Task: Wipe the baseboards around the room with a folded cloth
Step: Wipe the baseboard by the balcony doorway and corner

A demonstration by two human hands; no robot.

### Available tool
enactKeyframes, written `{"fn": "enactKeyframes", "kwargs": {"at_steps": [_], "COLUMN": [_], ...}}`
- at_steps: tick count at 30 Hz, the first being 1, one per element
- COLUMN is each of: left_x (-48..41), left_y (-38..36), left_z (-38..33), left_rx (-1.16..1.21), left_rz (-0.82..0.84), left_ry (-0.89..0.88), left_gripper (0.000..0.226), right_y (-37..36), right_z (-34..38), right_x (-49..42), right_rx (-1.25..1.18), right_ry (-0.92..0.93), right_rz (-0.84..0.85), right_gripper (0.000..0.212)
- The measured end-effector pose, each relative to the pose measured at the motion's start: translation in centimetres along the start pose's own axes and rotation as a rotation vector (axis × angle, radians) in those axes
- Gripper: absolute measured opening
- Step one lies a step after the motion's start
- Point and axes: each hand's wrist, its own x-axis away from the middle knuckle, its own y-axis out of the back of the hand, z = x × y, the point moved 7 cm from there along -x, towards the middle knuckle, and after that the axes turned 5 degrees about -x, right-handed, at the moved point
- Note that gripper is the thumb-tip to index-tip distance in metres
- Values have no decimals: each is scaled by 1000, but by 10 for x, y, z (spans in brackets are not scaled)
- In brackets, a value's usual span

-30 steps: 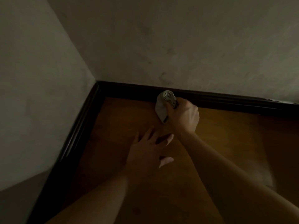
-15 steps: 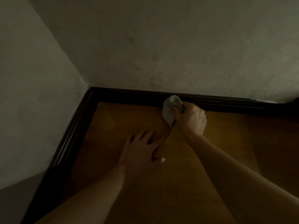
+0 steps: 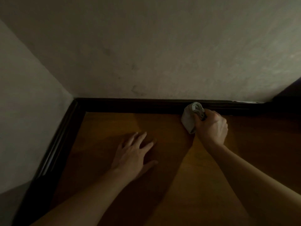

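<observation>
My right hand (image 3: pixel 211 126) grips a folded grey-white cloth (image 3: pixel 189 118), and the cloth's top edge lies against the dark baseboard (image 3: pixel 138 106) of the far wall. That baseboard runs left to a corner and continues down the left wall as a second dark strip (image 3: pixel 53 152). My left hand (image 3: pixel 135 154) lies flat on the brown wooden floor (image 3: pixel 187 185) with fingers spread, well left of the cloth.
Pale, lightly stained walls (image 3: pixel 162 54) rise above both baseboards. A dark object (image 3: pixel 288 93) juts in at the far right where the baseboard ends. The room is dim.
My right hand has slid the cloth to the right along the far baseboard, away from the corner. My left hand has settled flatter on the floor.
</observation>
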Motion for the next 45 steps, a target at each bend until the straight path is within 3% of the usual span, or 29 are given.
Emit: {"fn": "enactKeyframes", "kwargs": {"at_steps": [5,10,14,20,26,30,36,45], "left_x": [1,1,1,-1,-1,-2,0,-5], "left_y": [-2,-1,-3,-4,-5,-7,-10,-13], "left_z": [0,0,0,0,-1,-1,-2,1], "left_rx": [-7,-8,-19,10,40,2,-3,-11], "left_rz": [-10,-1,-25,-4,-7,-55,-77,-39], "left_ry": [15,10,15,9,12,-23,-28,-51], "left_gripper": [76,77,80,77,74,83,75,78], "right_y": [-11,-4,-12,-1,-25,-56,-89,-44], "right_z": [12,-2,10,-4,36,81,122,55], "right_x": [-2,-1,0,-1,9,23,40,17], "right_rx": [1,-45,-37,-29,-11,-37,-81,-21], "right_ry": [75,-27,19,-27,48,139,145,98], "right_rz": [70,14,75,2,83,167,236,162], "right_gripper": [31,34,31,34,29,33,33,35]}}
